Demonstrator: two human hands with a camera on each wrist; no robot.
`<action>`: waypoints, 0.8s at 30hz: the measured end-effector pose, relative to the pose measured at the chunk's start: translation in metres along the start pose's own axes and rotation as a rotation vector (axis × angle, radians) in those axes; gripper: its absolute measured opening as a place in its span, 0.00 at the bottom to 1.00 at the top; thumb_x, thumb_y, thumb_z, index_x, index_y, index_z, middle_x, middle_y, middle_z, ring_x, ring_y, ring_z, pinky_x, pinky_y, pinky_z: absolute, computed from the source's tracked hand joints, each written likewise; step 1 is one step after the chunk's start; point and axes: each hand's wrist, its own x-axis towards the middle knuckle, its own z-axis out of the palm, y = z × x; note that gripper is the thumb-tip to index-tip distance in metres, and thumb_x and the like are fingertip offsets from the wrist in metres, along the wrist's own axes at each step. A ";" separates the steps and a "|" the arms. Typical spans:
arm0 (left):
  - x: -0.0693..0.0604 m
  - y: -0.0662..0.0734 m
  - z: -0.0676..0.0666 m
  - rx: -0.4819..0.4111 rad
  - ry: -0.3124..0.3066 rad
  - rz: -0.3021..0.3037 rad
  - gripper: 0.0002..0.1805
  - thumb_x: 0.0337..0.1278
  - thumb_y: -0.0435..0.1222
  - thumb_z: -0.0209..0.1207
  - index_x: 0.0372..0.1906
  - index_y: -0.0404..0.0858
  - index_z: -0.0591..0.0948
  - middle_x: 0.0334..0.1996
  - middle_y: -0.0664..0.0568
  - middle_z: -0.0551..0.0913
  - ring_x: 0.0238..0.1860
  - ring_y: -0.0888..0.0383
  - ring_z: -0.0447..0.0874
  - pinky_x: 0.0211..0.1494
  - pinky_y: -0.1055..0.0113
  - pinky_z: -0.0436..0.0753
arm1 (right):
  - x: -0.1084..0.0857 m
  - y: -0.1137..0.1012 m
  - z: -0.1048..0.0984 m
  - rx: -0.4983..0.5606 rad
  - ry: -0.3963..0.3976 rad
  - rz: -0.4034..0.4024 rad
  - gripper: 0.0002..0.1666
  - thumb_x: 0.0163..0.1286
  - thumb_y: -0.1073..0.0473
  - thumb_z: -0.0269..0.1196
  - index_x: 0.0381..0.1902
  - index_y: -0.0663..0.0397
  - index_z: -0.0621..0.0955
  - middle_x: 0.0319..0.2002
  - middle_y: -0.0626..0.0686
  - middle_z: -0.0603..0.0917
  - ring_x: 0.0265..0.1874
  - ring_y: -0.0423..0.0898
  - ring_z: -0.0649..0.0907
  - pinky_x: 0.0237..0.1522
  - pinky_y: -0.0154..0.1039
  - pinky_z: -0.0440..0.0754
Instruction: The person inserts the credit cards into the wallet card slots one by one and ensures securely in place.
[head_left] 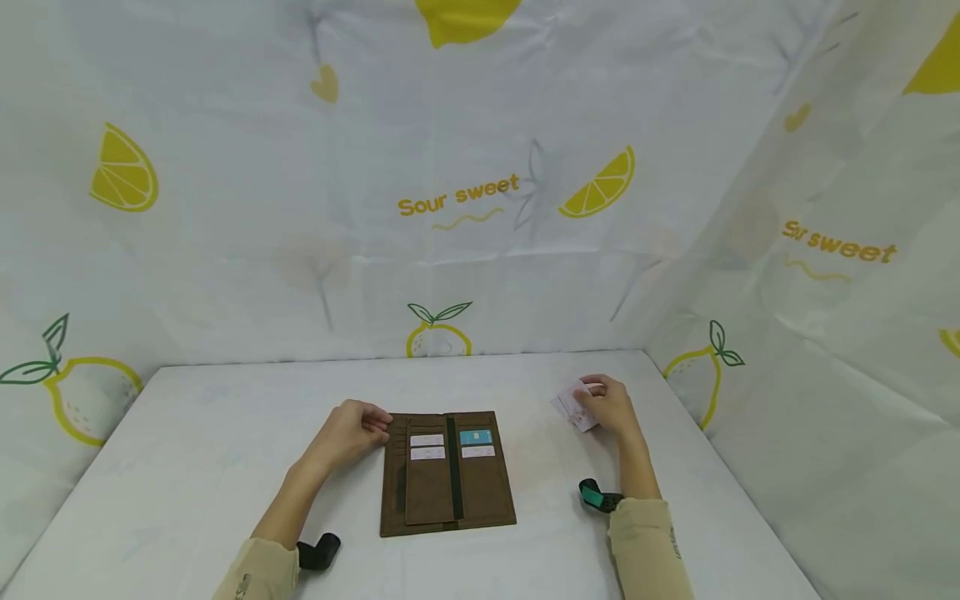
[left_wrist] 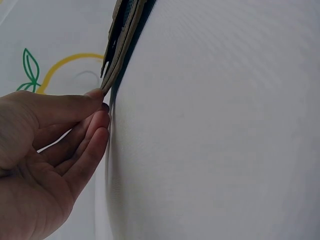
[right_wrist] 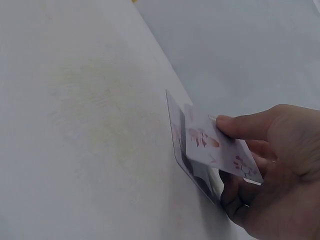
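An open brown wallet (head_left: 427,492) lies on the table with a dark band down its middle. White cards (head_left: 427,447) fill slots in its left panel; a blue card (head_left: 476,437) and a white one sit in the right panel. My left hand (head_left: 352,433) pinches the wallet's upper left corner between thumb and fingertips, as the left wrist view also shows. Off to the wallet's right, my right hand (head_left: 609,406) pinches a white card with a pink floral print (right_wrist: 220,142). Beneath it another pale card (right_wrist: 176,130) lies at the table surface, partly hidden.
A white cloth covers the table (head_left: 225,475). Behind it hangs a lemon-print curtain (head_left: 300,250), which continues along the right side. Black camera mounts (head_left: 320,552) are strapped at both wrists.
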 end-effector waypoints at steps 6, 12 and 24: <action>0.000 0.001 -0.001 0.009 0.004 0.010 0.08 0.58 0.24 0.73 0.43 0.30 0.91 0.33 0.47 0.93 0.35 0.60 0.90 0.39 0.71 0.85 | -0.001 -0.008 -0.001 0.125 -0.024 -0.011 0.23 0.81 0.60 0.65 0.68 0.65 0.80 0.56 0.71 0.89 0.40 0.44 0.82 0.35 0.30 0.76; 0.000 0.001 0.000 0.018 0.000 0.019 0.08 0.58 0.25 0.73 0.43 0.31 0.91 0.34 0.48 0.93 0.35 0.60 0.89 0.40 0.70 0.85 | -0.004 -0.025 0.002 0.266 -0.087 0.018 0.25 0.80 0.58 0.67 0.68 0.64 0.79 0.39 0.49 0.90 0.27 0.35 0.74 0.27 0.32 0.72; 0.000 -0.001 0.000 0.011 -0.001 0.013 0.08 0.58 0.24 0.72 0.43 0.30 0.91 0.33 0.47 0.93 0.35 0.60 0.90 0.39 0.71 0.85 | -0.003 -0.047 0.025 0.311 -0.156 0.035 0.21 0.77 0.58 0.70 0.62 0.61 0.80 0.35 0.46 0.90 0.31 0.41 0.79 0.36 0.34 0.80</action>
